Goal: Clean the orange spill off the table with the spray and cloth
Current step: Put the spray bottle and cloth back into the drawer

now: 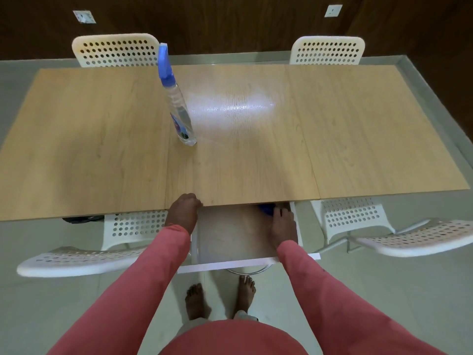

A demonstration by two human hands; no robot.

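Blue cloth [266,209] lies at the back of the open drawer [230,234], under the tabletop [102,139] edge; my right hand [281,226] reaches it with fingers extended, grip not discernible. My left hand [184,211] curls over the tabletop edge. No orange spill is visible. Risk: pulling up fast could knock knuckles, jolt the surface, and topple the spray bottle [176,103] standing mid-table.
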